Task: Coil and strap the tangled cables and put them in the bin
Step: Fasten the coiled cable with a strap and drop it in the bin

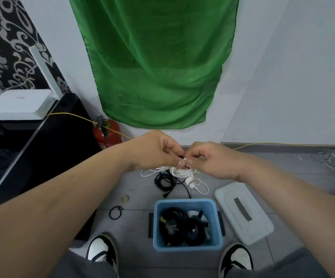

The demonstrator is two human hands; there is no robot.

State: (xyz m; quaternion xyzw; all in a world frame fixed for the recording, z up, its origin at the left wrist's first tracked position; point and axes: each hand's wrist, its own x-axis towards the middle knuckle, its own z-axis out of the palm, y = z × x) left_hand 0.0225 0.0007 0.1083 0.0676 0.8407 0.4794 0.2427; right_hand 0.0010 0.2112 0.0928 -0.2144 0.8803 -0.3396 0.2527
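Low centre of the frame, the blue bin (188, 246) already carries coiled black bundles and a white one. Just beyond it a loose black cable (163, 182) lies on the floor. Above that, mid-frame, the left hand (154, 151) and right hand (212, 159) meet, both pinching the top of the white cable (179, 172) coil. This looks like the strapping step. Next: cinch it tight, then lower it into the bin.

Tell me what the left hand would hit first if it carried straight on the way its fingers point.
Probably the right hand: the left hand points across at it, and both pinch the same coiled white cable where their fingers meet. Depth is unclear.
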